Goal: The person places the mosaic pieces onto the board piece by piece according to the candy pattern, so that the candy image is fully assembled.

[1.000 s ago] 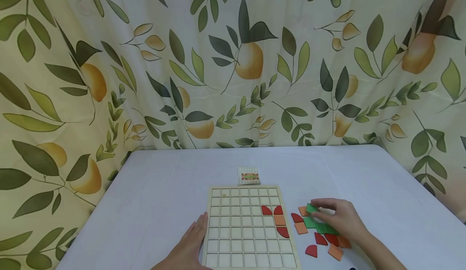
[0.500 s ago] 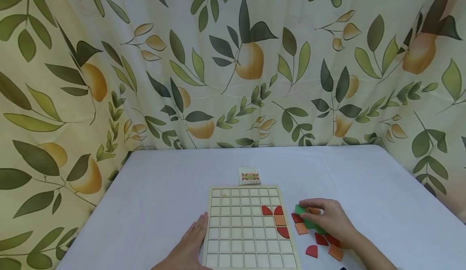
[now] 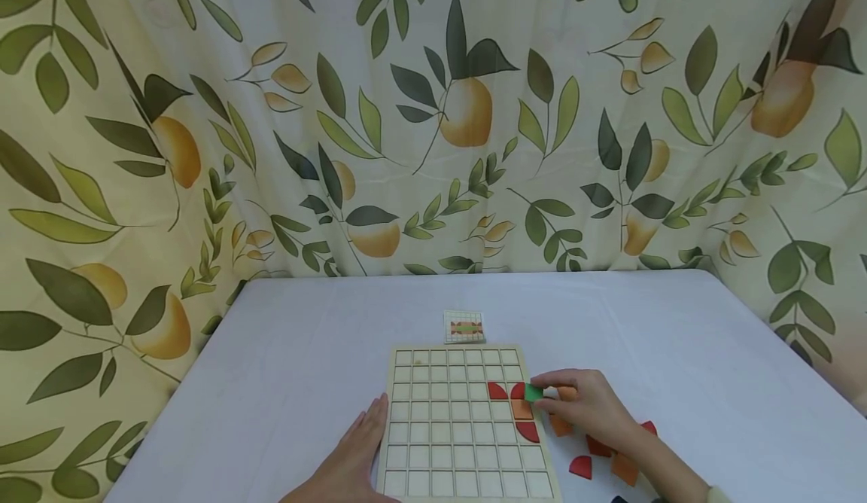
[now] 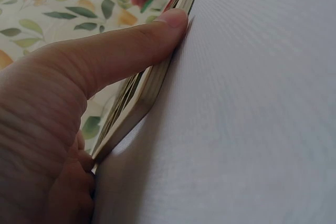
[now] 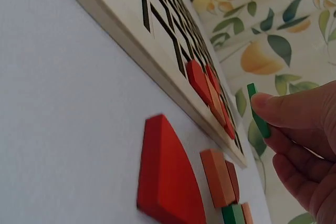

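Note:
My right hand (image 3: 588,403) pinches a green square tile (image 3: 533,393) between thumb and fingertips, over the right edge of the wooden grid board (image 3: 440,437). In the right wrist view the green tile (image 5: 257,113) stands edge-on, above the board. The board's right side bears red quarter-circle tiles (image 3: 527,432) and an orange square tile (image 3: 521,410). My left hand (image 3: 348,458) rests at the board's near left corner, straight fingers along its left side. In the left wrist view its thumb (image 4: 131,45) touches the board's near edge.
Loose red (image 3: 580,467) and orange tiles (image 3: 625,468) lie right of the board, partly hidden by the right hand and forearm. A small pattern card (image 3: 464,327) lies behind the board. A leaf-and-fruit curtain (image 3: 433,111) hangs behind the white table (image 3: 305,337).
The right hand has moved left with the green tile, from the loose tile pile to the board's right edge. The left hand has stayed in place.

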The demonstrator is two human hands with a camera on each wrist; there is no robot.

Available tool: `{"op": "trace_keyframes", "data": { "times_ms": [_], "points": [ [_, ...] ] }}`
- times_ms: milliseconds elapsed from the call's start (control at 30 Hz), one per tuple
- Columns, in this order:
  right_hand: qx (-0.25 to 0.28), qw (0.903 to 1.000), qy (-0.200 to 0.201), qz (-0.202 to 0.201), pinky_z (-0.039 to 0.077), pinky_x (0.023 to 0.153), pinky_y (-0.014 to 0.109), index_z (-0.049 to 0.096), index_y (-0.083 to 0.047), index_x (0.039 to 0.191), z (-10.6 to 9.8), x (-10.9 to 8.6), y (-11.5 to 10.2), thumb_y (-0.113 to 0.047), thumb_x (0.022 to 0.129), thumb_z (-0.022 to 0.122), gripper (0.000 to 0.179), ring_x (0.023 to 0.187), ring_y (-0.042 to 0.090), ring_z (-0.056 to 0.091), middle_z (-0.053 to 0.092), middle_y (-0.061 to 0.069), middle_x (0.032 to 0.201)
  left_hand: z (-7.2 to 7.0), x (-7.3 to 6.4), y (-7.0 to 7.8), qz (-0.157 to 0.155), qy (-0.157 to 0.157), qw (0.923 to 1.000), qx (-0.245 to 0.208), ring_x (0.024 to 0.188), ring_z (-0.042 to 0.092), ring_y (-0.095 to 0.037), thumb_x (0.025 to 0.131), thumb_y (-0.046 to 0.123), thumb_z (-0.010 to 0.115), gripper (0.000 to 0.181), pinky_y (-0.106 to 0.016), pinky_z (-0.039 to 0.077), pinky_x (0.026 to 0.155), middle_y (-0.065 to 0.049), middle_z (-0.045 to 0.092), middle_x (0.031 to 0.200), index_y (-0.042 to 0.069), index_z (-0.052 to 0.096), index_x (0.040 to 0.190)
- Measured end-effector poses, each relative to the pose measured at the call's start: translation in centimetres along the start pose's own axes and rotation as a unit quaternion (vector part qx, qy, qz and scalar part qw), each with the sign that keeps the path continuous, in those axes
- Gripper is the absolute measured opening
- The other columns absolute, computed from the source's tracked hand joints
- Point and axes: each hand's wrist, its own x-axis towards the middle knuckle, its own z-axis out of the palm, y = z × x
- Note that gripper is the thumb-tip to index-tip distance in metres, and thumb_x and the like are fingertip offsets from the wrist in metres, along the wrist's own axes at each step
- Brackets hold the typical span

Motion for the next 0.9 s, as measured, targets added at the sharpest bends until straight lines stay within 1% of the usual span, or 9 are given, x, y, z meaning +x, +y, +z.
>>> {"op": "trace_keyframes", "data": {
  "times_ms": [200, 267, 367, 467, 533, 633, 767, 833, 900],
  "points": [
    [0.02, 0.9991, -0.029, -0.025, 0.051, 0.077, 0.034, 0.073, -0.012, 0.097, 0.7, 0.3, -0.3, -0.019, 0.076, 0.076, 0.023, 0.091, 0.014, 0.061, 0.068, -0.007, 0.093, 0.0, 0.0, 0.1, -0.001, 0.0, 1.0, 0.007, 0.134, 0.01, -0.042, 0.062, 0.066, 0.071, 0.129, -0.009, -0.01, 0.099, -0.03, 0.012, 0.146, -0.015, 0.007, 0.14],
    [0.021, 0.9985, -0.038, -0.032, 0.052, 0.076, 0.033, 0.072, -0.012, 0.098, 0.9, 0.3, -0.3, -0.019, 0.076, 0.076, 0.023, 0.092, 0.014, 0.061, 0.068, -0.007, 0.093, 0.0, 0.0, 0.1, -0.004, 0.0, 1.0, 0.005, 0.134, 0.01, -0.042, 0.062, 0.065, 0.072, 0.129, -0.008, -0.01, 0.099, -0.03, 0.012, 0.146, -0.015, 0.007, 0.14],
    [0.023, 0.9983, -0.047, -0.028, 0.052, 0.075, 0.031, 0.072, -0.012, 0.098, 1.1, 0.4, -0.5, -0.02, 0.076, 0.076, 0.024, 0.093, 0.018, 0.061, 0.068, -0.005, 0.095, 0.0, 0.0, 0.2, -0.008, 0.002, 1.0, 0.003, 0.134, 0.01, -0.041, 0.061, 0.064, 0.073, 0.129, -0.008, -0.01, 0.098, -0.03, 0.013, 0.146, -0.015, 0.007, 0.14],
    [0.017, 0.9986, -0.047, -0.017, 0.051, 0.071, 0.027, 0.073, -0.013, 0.098, 1.2, 0.5, -0.7, -0.024, 0.074, 0.077, 0.026, 0.09, 0.02, 0.059, 0.068, -0.005, 0.095, -0.1, 0.0, 0.2, -0.007, 0.002, 1.0, 0.005, 0.134, 0.01, -0.041, 0.061, 0.063, 0.073, 0.129, -0.008, -0.01, 0.098, -0.03, 0.013, 0.146, -0.015, 0.008, 0.14],
    [0.014, 0.9988, -0.045, -0.014, 0.05, 0.069, 0.026, 0.073, -0.015, 0.097, 1.4, 0.5, -0.8, -0.025, 0.073, 0.078, 0.026, 0.089, 0.019, 0.058, 0.068, -0.006, 0.094, -0.1, 0.0, 0.2, -0.006, 0.002, 1.0, 0.004, 0.134, 0.01, -0.042, 0.061, 0.063, 0.074, 0.129, -0.008, -0.01, 0.098, -0.03, 0.013, 0.146, -0.015, 0.008, 0.14],
    [0.013, 0.9986, -0.045, -0.025, 0.048, 0.065, 0.025, 0.073, -0.015, 0.096, 1.7, 0.5, -0.8, -0.025, 0.072, 0.079, 0.026, 0.085, 0.016, 0.057, 0.069, -0.007, 0.092, -0.1, 0.0, 0.1, -0.004, 0.001, 1.0, -0.001, 0.133, 0.01, -0.042, 0.061, 0.063, 0.074, 0.13, -0.008, -0.01, 0.098, -0.03, 0.012, 0.146, -0.015, 0.007, 0.139],
    [0.019, 0.9976, -0.056, -0.035, 0.046, 0.062, 0.024, 0.074, -0.014, 0.096, 2.1, 0.6, -0.8, -0.024, 0.074, 0.078, 0.025, 0.081, 0.013, 0.057, 0.068, -0.008, 0.091, -0.1, 0.0, 0.0, 0.006, 0.001, 1.0, -0.005, 0.133, 0.01, -0.044, 0.062, 0.065, 0.072, 0.129, -0.008, -0.01, 0.098, -0.032, 0.011, 0.145, -0.016, 0.007, 0.139],
    [0.02, 0.9973, -0.062, -0.032, 0.045, 0.062, 0.023, 0.074, -0.014, 0.097, 2.2, 0.7, -0.9, -0.024, 0.074, 0.077, 0.025, 0.081, 0.013, 0.056, 0.068, -0.007, 0.092, 0.0, 0.0, 0.0, 0.014, 0.002, 0.9999, -0.003, 0.132, 0.01, -0.045, 0.063, 0.066, 0.07, 0.129, -0.008, -0.01, 0.098, -0.033, 0.012, 0.144, -0.017, 0.007, 0.138],
    [0.017, 0.997, -0.069, -0.031, 0.046, 0.064, 0.023, 0.074, -0.014, 0.097, 2.4, 0.7, -0.8, -0.024, 0.075, 0.077, 0.024, 0.082, 0.012, 0.057, 0.068, -0.008, 0.093, 0.0, 0.0, -0.1, 0.018, 0.003, 0.9998, -0.002, 0.132, 0.011, -0.046, 0.063, 0.067, 0.069, 0.129, -0.008, -0.01, 0.098, -0.034, 0.012, 0.144, -0.018, 0.007, 0.138]
  ]
}}
